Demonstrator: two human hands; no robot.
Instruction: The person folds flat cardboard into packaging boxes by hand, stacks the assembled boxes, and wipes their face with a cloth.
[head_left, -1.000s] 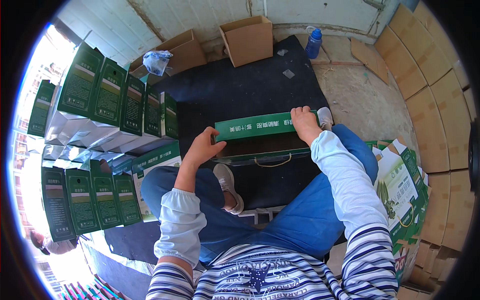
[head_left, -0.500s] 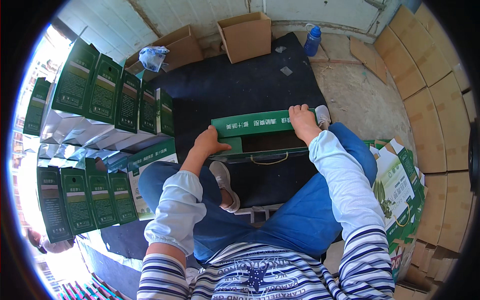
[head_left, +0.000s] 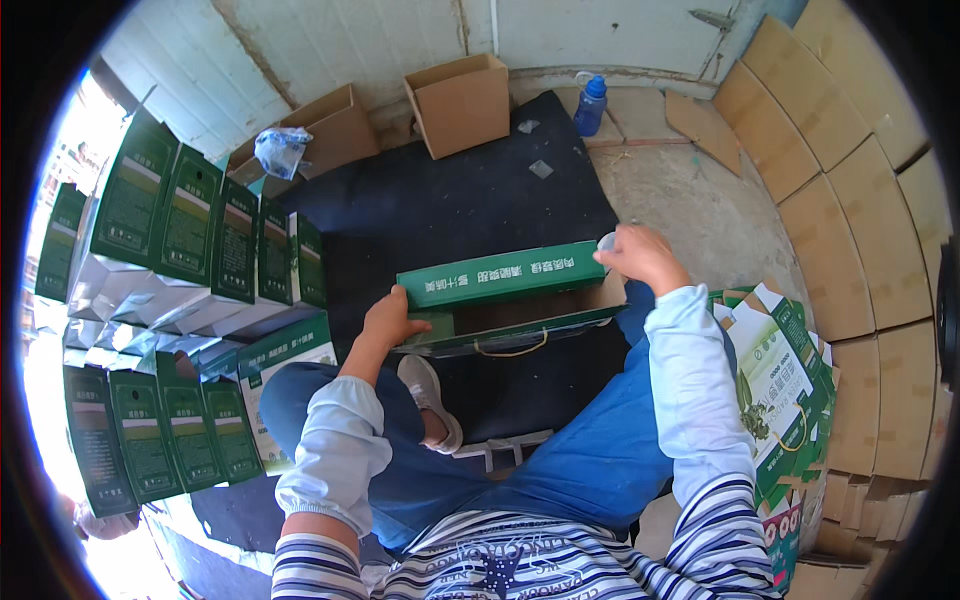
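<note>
A long green carton (head_left: 500,275) with white lettering and a cord handle (head_left: 511,346) sits across my lap, its top partly open onto a brown inside. My left hand (head_left: 384,325) grips its left end, with the thumb over the edge and the fingers on the outer side. At the far right corner my right hand (head_left: 643,258) is closed, fingers curled at the end of the lettered panel. What the right fingertips press on is partly hidden.
Rows of standing green cartons (head_left: 190,220) fill the left side. Flat green-and-white cartons (head_left: 775,370) lie stacked at my right, before a wall of brown boxes (head_left: 830,230). Beyond the black mat (head_left: 440,200) stand an open brown box (head_left: 460,105) and a blue bottle (head_left: 591,106).
My right hand has moved from atop the lettered panel to the carton's right end. The view has shifted, while my left hand keeps its hold on the left end.
</note>
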